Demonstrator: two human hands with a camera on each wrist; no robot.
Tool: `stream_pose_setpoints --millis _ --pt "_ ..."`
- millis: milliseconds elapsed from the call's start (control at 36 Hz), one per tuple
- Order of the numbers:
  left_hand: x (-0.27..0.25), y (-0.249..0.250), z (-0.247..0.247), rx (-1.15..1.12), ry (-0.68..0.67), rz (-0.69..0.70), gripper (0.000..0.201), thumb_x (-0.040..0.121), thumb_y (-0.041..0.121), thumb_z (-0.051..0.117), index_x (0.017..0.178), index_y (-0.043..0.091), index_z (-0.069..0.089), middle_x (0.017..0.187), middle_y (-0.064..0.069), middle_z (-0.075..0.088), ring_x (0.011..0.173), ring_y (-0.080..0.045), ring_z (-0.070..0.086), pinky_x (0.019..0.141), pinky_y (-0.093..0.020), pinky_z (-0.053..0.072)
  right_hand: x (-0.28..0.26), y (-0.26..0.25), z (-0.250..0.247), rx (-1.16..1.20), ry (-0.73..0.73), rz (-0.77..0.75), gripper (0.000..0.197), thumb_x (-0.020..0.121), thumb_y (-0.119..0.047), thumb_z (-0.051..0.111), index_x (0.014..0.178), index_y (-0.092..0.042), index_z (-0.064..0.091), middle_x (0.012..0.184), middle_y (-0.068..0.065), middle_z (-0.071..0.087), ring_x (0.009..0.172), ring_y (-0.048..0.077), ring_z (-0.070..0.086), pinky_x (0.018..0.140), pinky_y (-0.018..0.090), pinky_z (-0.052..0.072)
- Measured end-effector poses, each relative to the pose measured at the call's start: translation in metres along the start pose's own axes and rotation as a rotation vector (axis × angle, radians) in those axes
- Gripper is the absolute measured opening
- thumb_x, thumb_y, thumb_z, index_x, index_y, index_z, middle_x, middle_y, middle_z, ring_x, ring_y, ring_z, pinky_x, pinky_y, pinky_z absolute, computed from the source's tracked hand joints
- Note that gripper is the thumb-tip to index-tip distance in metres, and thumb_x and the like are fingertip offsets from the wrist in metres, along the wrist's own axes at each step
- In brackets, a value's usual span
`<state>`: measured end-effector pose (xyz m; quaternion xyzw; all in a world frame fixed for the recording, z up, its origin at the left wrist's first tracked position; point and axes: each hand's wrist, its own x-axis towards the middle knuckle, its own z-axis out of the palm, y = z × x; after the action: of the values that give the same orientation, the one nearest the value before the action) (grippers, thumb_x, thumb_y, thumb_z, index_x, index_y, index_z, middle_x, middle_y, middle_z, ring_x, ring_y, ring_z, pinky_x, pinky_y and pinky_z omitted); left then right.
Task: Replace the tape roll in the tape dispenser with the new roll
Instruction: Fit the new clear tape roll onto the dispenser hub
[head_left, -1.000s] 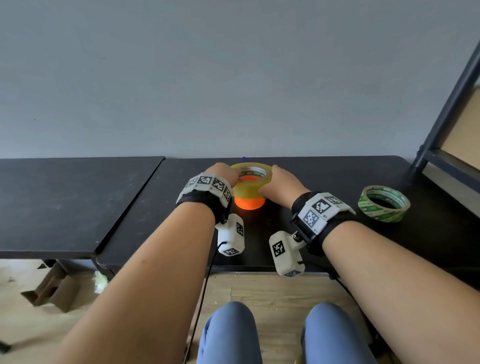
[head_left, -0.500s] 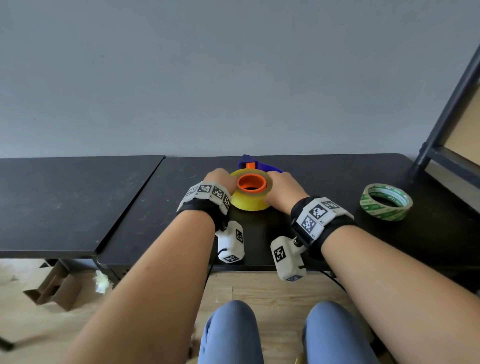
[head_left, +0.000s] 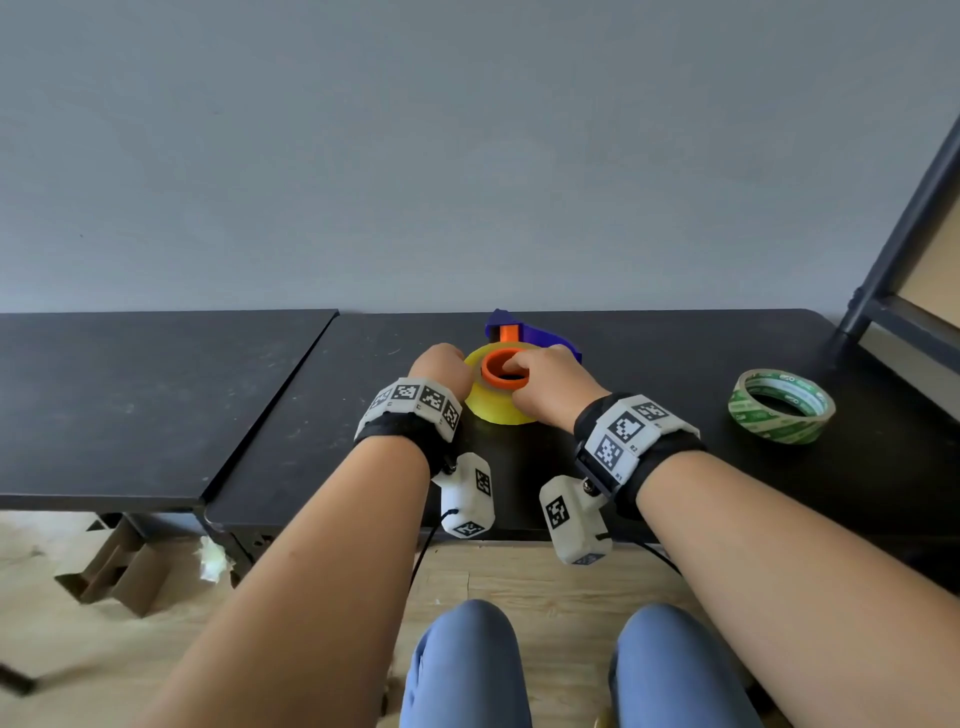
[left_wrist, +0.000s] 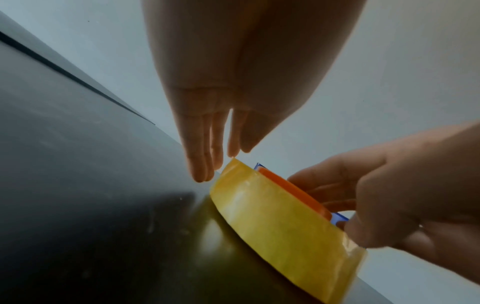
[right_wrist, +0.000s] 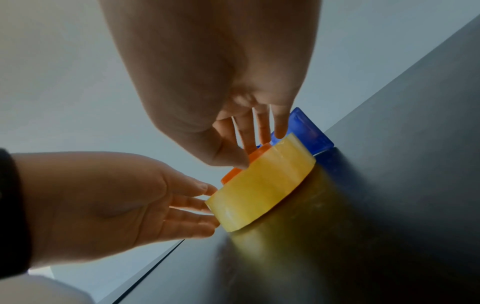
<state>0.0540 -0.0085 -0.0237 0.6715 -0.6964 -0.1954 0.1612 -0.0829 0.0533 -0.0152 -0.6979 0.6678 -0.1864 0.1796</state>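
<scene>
Progress: yellow roll (head_left: 498, 405) flat on table (head_left: 156, 395) with orange hub (head_left: 504, 370) seated in it, not yet back in blue dispenser (head_left: 540, 335) just behind. Right hand (head_left: 550, 387) pinches hub rim; left hand (head_left: 439, 364) steadies roll, fingers straight. Count: two rolls, green one (head_left: 782, 405) well apart at right; one hub, one dispenser.

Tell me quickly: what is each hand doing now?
Left hand: open, straight fingers touch the yellow tape roll.
Right hand: pinches the orange hub.
</scene>
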Motion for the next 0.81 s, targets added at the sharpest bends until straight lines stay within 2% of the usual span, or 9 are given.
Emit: stream_pose_setpoints --millis 139,278,361,417,500,555,667,750,805 --pt "0.001 -0.001 0.000 0.048 -0.051 -0.020 0.028 0.094 0.007 0.046 0.112 0.002 0.067 0.114 -0.015 0.068 0.106 -0.031 0.064 0.083 -0.033 0.049 -0.002 -0.005 0.003 -0.030 -0.105 -0.005 0.059 0.092 -0.012 0.060 0.147 -0.022 0.044 0.147 0.002 0.048 0.130 0.023 0.049 0.104 0.029 0.041" --pt "-0.004 0.000 0.000 -0.031 -0.085 -0.072 0.028 0.094 0.009 0.045 0.109 0.002 0.068 0.107 -0.015 0.070 0.102 -0.029 0.066 0.080 -0.033 0.051 -0.002 -0.007 0.005 -0.025 -0.091 0.020 0.059 0.093 -0.009 0.059 0.148 -0.022 0.041 0.147 0.003 0.047 0.132 0.025 0.049 0.108 0.033 0.042" --pt "-0.003 -0.002 0.002 -0.074 -0.091 -0.088 0.029 0.093 0.010 0.046 0.105 0.000 0.069 0.094 -0.013 0.068 0.086 -0.026 0.064 0.072 -0.033 0.049 -0.002 -0.007 0.004 0.001 -0.100 0.032 0.057 0.093 -0.007 0.058 0.147 -0.018 0.042 0.147 0.006 0.045 0.134 0.026 0.046 0.110 0.035 0.040" --pt "-0.006 -0.003 0.001 -0.093 -0.101 -0.101 0.028 0.092 0.010 0.046 0.105 -0.001 0.069 0.095 -0.013 0.067 0.082 -0.024 0.059 0.069 -0.030 0.046 -0.003 -0.007 0.004 0.028 -0.100 0.045 0.055 0.094 -0.007 0.058 0.146 -0.017 0.042 0.148 0.006 0.043 0.135 0.026 0.044 0.110 0.034 0.038" --pt "-0.015 -0.001 -0.006 -0.194 -0.098 -0.090 0.027 0.095 0.009 0.048 0.114 0.001 0.065 0.115 -0.013 0.066 0.100 -0.025 0.062 0.083 -0.029 0.048 -0.004 -0.006 0.002 0.076 -0.094 0.060 0.055 0.094 -0.005 0.058 0.145 -0.017 0.043 0.147 0.007 0.043 0.135 0.026 0.044 0.108 0.033 0.038" --pt "-0.016 0.002 -0.006 -0.256 -0.106 -0.090 0.026 0.096 0.010 0.049 0.114 0.002 0.065 0.116 -0.013 0.066 0.108 -0.027 0.063 0.092 -0.033 0.052 -0.005 -0.006 -0.001 0.120 -0.086 0.067 0.055 0.093 -0.003 0.059 0.144 -0.016 0.044 0.146 0.008 0.044 0.134 0.027 0.044 0.108 0.032 0.038" --pt "-0.014 0.003 -0.004 -0.485 -0.055 -0.082 0.026 0.095 0.016 0.043 0.104 0.005 0.065 0.106 -0.020 0.069 0.096 -0.033 0.068 0.090 -0.046 0.056 -0.006 -0.005 -0.011 0.261 -0.067 0.090 0.058 0.091 -0.002 0.062 0.145 -0.016 0.045 0.147 0.008 0.046 0.135 0.027 0.044 0.107 0.034 0.040" --pt "-0.014 0.009 -0.003 -0.672 -0.019 -0.096 0.039 0.100 0.023 0.040 0.114 -0.007 0.060 0.097 -0.022 0.064 0.081 -0.030 0.062 0.089 -0.046 0.056 -0.006 -0.002 -0.018 0.380 -0.031 0.108 0.056 0.089 -0.004 0.064 0.141 -0.017 0.051 0.143 0.009 0.051 0.132 0.028 0.047 0.105 0.035 0.042" --pt "-0.015 0.014 -0.004 -0.719 -0.061 -0.132 0.039 0.101 0.028 0.037 0.104 -0.004 0.059 0.092 -0.017 0.062 0.078 -0.031 0.063 0.090 -0.045 0.054 -0.006 0.001 -0.021 0.486 0.012 0.111 0.050 0.086 -0.006 0.067 0.134 -0.018 0.058 0.136 0.010 0.057 0.126 0.029 0.052 0.106 0.041 0.044"
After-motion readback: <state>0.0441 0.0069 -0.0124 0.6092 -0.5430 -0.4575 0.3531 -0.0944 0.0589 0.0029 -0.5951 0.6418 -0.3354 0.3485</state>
